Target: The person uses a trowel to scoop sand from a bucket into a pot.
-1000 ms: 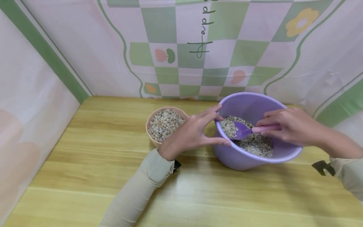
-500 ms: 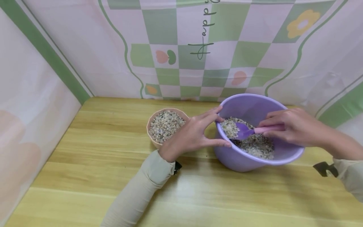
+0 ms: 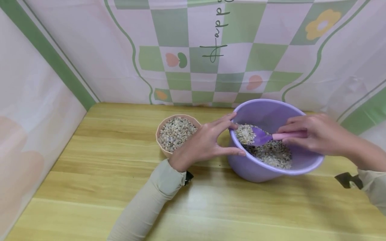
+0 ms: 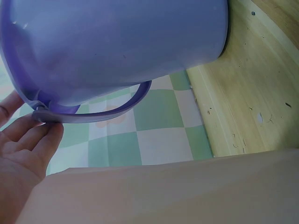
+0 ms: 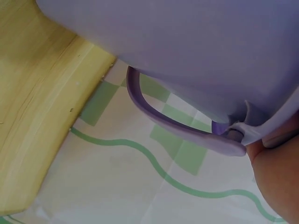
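A purple bucket (image 3: pixel 256 170) with gravel (image 3: pixel 277 154) inside stands on the right of the table. My left hand (image 3: pixel 205 140) holds its left rim, thumb and fingers spread along the edge; in the left wrist view, fingertips (image 4: pixel 49 135) meet the rim beside the handle joint. Over the gravel inside, my right hand (image 3: pixel 316 134) grips the pink handle of a small toy shovel (image 3: pixel 261 136). Its purple blade bears a heap of pale gravel and points at the left rim. A peach bowl (image 3: pixel 158 142) filled with similar gravel sits left of the bucket, partly covered by my left hand.
The bucket's purple carrying handle (image 5: pixel 177 128) hangs down on the far side. Behind the wooden table (image 3: pixel 99 174) rises a checked green and white cloth (image 3: pixel 202 60), with more cloth at both sides. A few specks lie on the wood.
The shovel and my right hand have shifted slightly right inside the bucket, with gravel still on the blade. My left hand stays on the rim.
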Motion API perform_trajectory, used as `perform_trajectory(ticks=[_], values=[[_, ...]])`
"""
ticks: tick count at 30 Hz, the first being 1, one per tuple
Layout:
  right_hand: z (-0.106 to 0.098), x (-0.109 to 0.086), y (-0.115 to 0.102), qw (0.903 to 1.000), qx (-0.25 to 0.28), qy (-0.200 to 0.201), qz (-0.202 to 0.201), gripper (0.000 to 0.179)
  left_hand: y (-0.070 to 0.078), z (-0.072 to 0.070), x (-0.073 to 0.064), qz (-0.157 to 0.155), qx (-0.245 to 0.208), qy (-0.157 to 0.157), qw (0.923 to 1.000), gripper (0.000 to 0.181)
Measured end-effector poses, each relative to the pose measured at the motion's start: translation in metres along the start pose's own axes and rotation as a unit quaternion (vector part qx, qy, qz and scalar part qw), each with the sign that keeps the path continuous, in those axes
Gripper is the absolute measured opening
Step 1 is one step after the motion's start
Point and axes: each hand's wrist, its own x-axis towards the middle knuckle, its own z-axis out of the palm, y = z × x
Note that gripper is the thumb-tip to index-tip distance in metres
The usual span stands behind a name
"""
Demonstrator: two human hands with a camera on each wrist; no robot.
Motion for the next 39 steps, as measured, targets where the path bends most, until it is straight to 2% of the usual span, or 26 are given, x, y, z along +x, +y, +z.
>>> perform_trajectory(ticks=[11, 20, 30, 36, 39], values=[[-0.003, -0.001, 0.001, 0.9997, -0.008, 0.018, -0.016, 0.041, 0.0, 0.0, -0.001, 0.0, -0.001, 0.001, 1.0, 0.104], [-0.007, -0.003, 0.001, 0.9993, 0.004, 0.034, -0.016, 0.038, 0.0, -0.001, 0.0, 0.006, -0.009, 0.004, 0.9999, 0.079], [-0.013, -0.008, -0.001, 0.9991, 0.022, 0.037, 0.004, 0.043, -0.001, 0.0, 0.001, 0.011, -0.005, 0.005, 0.9999, 0.094], [-0.014, -0.011, 0.0, 0.9985, 0.029, 0.046, 0.0, 0.043, -0.001, 0.0, 0.001, 0.011, -0.004, 0.005, 0.9999, 0.078], [-0.015, -0.011, 0.001, 0.9983, 0.03, 0.049, -0.004, 0.041, -0.001, 0.0, 0.001, 0.007, -0.002, 0.003, 1.0, 0.08]])
